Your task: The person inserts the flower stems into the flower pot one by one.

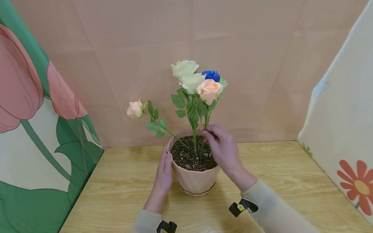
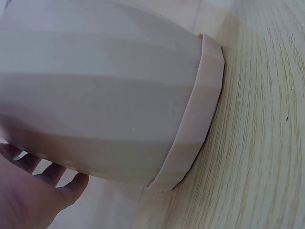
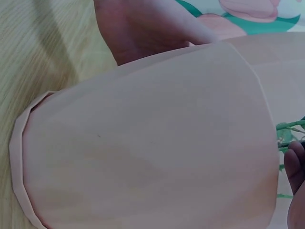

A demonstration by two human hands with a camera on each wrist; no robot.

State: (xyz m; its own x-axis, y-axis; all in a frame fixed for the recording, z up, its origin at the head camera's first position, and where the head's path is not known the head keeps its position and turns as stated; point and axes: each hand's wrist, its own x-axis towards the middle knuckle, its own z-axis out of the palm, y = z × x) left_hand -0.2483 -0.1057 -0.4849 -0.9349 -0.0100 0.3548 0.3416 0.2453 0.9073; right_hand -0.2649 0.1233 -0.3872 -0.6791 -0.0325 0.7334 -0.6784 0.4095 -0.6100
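Note:
A pale pink faceted flowerpot (image 1: 194, 179) holds dark soil (image 1: 187, 163) with several artificial roses standing in it. My left hand (image 1: 164, 170) rests against the pot's left side; its fingers (image 2: 71, 188) lie along the wall in the left wrist view. With thumb and fingertips, my right hand (image 1: 224, 148) pinches a green stem just above the soil at the pot's right, below the peach rose (image 1: 209, 90). Two cream roses (image 1: 185, 68) and a blue rose (image 1: 211, 75) are grouped beside it. A smaller pale pink rose (image 1: 135, 109) leans far out leftward.
The pot stands in a matching saucer (image 2: 200, 105) on a wood-grain table (image 1: 115, 204). A plain pinkish cloth (image 1: 139, 62) hangs behind. Printed panels with tulips (image 1: 10, 76) on the left and a red flower (image 1: 362, 188) on the right flank the table.

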